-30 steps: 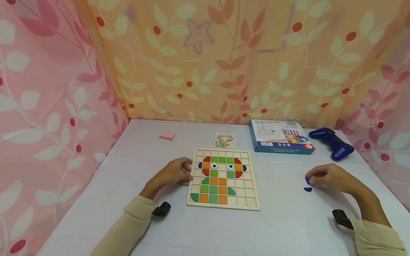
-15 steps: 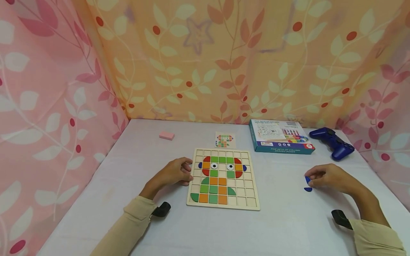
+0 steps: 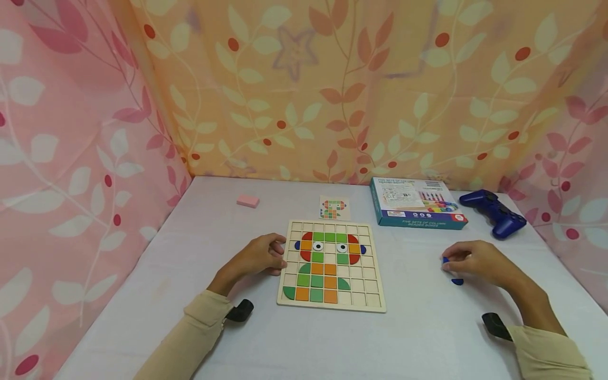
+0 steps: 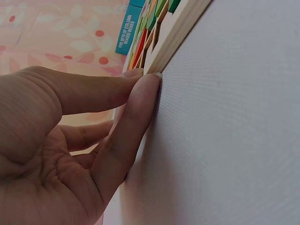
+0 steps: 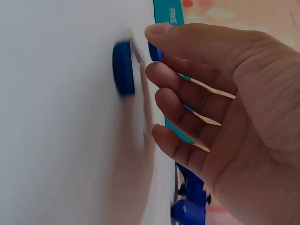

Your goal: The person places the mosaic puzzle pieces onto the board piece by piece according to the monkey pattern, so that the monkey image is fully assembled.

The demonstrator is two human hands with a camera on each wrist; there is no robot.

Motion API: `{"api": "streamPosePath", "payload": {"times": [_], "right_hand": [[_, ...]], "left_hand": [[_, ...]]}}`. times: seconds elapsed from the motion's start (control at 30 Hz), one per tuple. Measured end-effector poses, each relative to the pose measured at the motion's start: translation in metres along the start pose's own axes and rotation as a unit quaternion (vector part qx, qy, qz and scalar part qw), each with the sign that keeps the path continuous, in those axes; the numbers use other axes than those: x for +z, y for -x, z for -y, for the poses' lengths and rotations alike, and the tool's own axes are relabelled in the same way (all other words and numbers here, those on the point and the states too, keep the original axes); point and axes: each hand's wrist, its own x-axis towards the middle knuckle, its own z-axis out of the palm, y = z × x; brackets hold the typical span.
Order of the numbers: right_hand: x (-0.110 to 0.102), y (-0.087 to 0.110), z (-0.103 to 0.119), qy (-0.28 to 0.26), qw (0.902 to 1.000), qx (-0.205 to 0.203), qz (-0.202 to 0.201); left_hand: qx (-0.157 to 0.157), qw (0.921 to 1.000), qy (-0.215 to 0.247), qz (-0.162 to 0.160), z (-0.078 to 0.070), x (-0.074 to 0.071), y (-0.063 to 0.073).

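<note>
A square wooden pattern board (image 3: 361,301) bears a figure of coloured tiles: green, orange and red, with two round eye tiles and small blue half-circles at the sides. At its left edge, my left hand (image 3: 256,256) pinches the rim between thumb and finger, close up in the left wrist view. Off to the right of the board, my right hand (image 3: 484,264) holds a small blue tile (image 3: 445,261) between thumb and forefinger; the fingers partly cover it. Another blue half-circle tile (image 3: 457,282) lies on the table just below that hand, and stands large in the right wrist view.
Behind the board lies a small pattern card (image 3: 334,208) with a similar figure. A pink block (image 3: 248,201) is at the back left. At the back right are a flat game box (image 3: 418,203) and a blue game controller (image 3: 493,214). Patterned cloth walls the table.
My right hand has moved left and slightly up with the blue tile pinched in it, away from the other blue tile on the table. My left hand has stayed at the board's edge.
</note>
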Motion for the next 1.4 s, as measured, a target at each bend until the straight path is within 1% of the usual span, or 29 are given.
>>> {"api": "streamPosePath", "payload": {"times": [0.33,0.5,0.63,0.83,0.97,1.23,1.4], "right_hand": [[0.019,-0.006,0.046,-0.024,0.9980,-0.057,-0.016],[0.030,-0.011,0.067,-0.016,0.9946,-0.101,-0.018],[0.039,-0.015,0.085,-0.012,0.9909,-0.133,-0.012],[0.052,-0.025,0.116,-0.032,0.9873,-0.155,0.013],[0.063,-0.034,0.133,-0.032,0.9835,-0.176,0.029],[0.084,-0.049,0.166,-0.030,0.9713,-0.228,0.058],[0.097,-0.057,0.185,-0.028,0.9651,-0.249,0.076]], "left_hand": [[0.001,1.0000,-0.007,-0.002,0.000,-0.001,0.001],[0.003,1.0000,0.000,0.000,0.001,-0.001,0.000],[0.002,1.0000,-0.003,0.000,0.001,-0.001,-0.001],[0.000,1.0000,-0.006,-0.001,0.000,-0.001,0.000],[-0.001,1.0000,-0.002,0.000,0.000,-0.001,0.000],[-0.003,1.0000,-0.002,-0.001,0.001,-0.001,-0.001],[-0.003,1.0000,-0.007,-0.002,0.000,0.000,-0.001]]}}
